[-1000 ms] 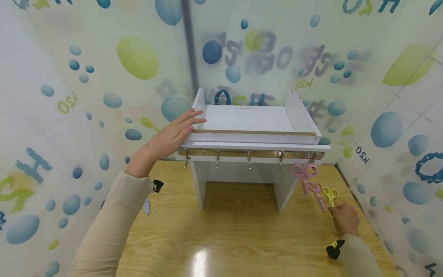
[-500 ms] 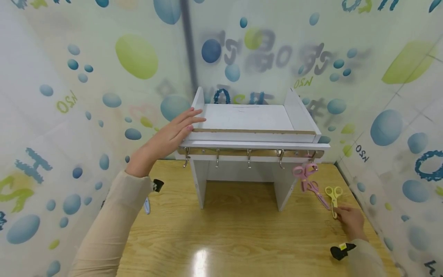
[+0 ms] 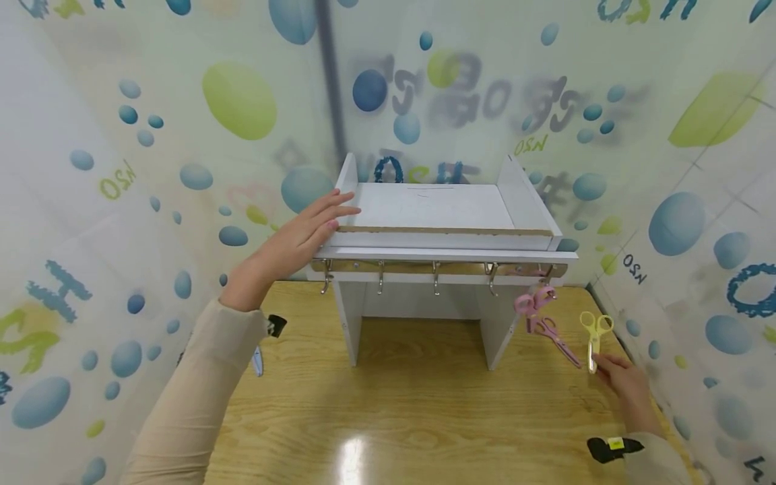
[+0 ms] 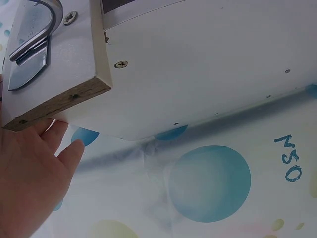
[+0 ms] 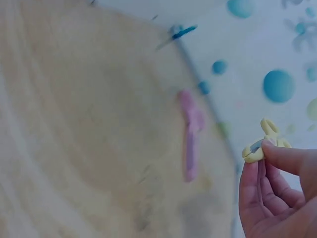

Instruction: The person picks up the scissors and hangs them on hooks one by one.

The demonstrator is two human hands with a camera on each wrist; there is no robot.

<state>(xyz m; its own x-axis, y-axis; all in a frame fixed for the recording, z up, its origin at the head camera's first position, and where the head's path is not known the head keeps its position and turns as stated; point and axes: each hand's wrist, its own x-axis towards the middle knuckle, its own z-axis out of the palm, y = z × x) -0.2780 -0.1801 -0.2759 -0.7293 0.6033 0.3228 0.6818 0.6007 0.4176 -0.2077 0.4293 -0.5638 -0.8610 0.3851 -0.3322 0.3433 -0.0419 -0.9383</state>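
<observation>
My right hand [image 3: 627,387] pinches the blade end of yellow scissors [image 3: 596,335], handle loops pointing up and away. In the right wrist view, thumb and fingers close on those scissors [image 5: 270,129]. Pink scissors [image 3: 530,303] hang at the rightmost hook of a white shelf unit [image 3: 442,240]. Below them, a second pink pair [image 3: 562,345] lies on the table. My left hand [image 3: 297,239] rests on the unit's left end with its fingers extended. In the left wrist view, the fingertips [image 4: 74,151] show behind the board's end.
A metal rail bears several hooks [image 3: 436,277] along the unit's front. The unit stands on a wood-grain table [image 3: 418,404]. A light blue pointed thing [image 3: 258,362] lies at the left, partly hidden by the sleeve. Patterned walls [image 3: 239,101] enclose the back and sides.
My right hand has moved slightly right with the yellow scissors, away from the pink pair on the table. The hanging pink scissors have turned a little. The left hand has stayed put.
</observation>
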